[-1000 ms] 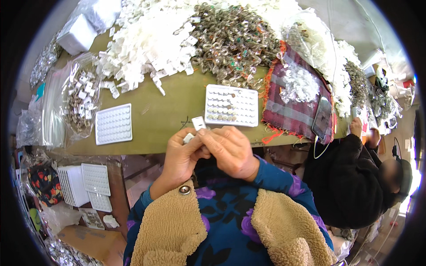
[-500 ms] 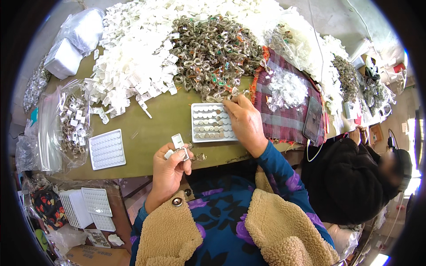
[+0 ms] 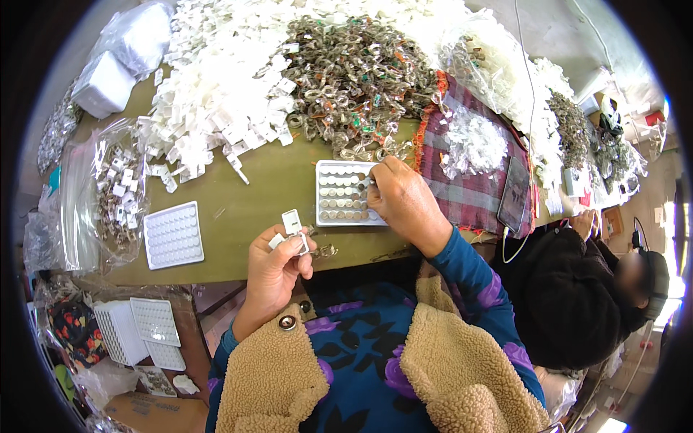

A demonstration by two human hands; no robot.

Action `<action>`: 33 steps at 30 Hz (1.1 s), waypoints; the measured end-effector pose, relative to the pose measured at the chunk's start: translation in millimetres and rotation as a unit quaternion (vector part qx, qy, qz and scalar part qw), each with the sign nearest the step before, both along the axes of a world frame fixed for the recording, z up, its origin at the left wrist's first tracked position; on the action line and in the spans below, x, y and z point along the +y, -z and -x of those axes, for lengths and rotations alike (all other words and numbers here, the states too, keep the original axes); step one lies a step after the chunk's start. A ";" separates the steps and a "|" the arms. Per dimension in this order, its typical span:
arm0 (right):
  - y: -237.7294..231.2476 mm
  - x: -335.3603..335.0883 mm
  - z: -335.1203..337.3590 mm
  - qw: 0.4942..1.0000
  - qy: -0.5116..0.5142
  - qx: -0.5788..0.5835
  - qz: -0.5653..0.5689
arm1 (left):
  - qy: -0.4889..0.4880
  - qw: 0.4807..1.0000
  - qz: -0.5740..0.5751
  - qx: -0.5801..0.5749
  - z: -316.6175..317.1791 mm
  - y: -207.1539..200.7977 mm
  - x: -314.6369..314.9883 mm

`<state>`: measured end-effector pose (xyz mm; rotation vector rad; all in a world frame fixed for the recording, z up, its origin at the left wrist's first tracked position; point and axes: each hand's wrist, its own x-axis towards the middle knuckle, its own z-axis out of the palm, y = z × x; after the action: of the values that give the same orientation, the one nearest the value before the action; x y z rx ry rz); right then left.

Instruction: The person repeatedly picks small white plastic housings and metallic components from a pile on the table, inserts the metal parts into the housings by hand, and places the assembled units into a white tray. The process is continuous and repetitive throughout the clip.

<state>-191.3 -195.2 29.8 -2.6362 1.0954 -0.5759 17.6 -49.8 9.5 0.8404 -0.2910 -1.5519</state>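
Note:
My left hand [image 3: 273, 268] pinches a small white plastic case [image 3: 291, 222] with its lid flap raised. A bit of clear, wire-like strand [image 3: 326, 250] hangs beside those fingers. In front of me lies a white tray [image 3: 319, 193] with rows of round button cells [image 3: 342, 203], some silvery and some whiter. My right hand [image 3: 406, 198] reaches over the tray's right side, thumb and fingertips closed together at the cells. Whatever is between these fingertips is hidden. The hand also covers the tray's right end.
A second white tray [image 3: 175, 236] lies to the left, near a clear bag of small white parts [image 3: 121, 184]. Behind are heaps of white plastic pieces [image 3: 216, 108] and coiled clear strands [image 3: 354, 79]. A phone [image 3: 513, 193] rests on plaid cloth [image 3: 462, 180]; another person [image 3: 570, 296] sits at right.
My right fingertips have moved from the tray's far edge toward me, down among the cells. My left hand keeps hold of the white case almost unmoved. The view has shifted slightly.

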 end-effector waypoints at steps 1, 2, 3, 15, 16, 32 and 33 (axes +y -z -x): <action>-0.1 0.1 -0.9 1.000 -0.001 0.002 0.005 | 0.005 1.000 -0.001 -0.013 1.0 -0.3 1.2; 0.2 0.7 -1.1 1.000 -0.003 0.003 0.009 | 0.007 1.000 -0.001 -0.023 2.2 -0.2 2.3; 1.2 1.9 -1.2 1.000 -0.006 0.004 0.014 | 0.006 0.999 -0.001 -0.032 2.7 -0.1 3.6; -17.7 25.7 -6.7 0.986 -0.010 -0.161 -0.027 | 0.008 0.998 0.021 0.052 5.3 -1.3 17.5; -21.9 40.4 -9.4 0.979 -0.025 -0.193 -0.051 | 0.005 0.998 0.013 0.054 5.9 -1.1 19.2; -24.2 70.8 -47.1 0.940 -0.188 -0.186 -0.217 | 0.001 0.997 0.043 0.061 8.3 13.6 27.5; -23.0 70.8 -48.0 0.939 -0.206 -0.196 -0.195 | -0.013 0.997 0.040 0.066 8.3 13.2 27.1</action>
<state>-143.3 -124.3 52.8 -2.1802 0.4589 -0.6690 9.3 -22.6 -3.7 0.6740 -0.2431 -1.5542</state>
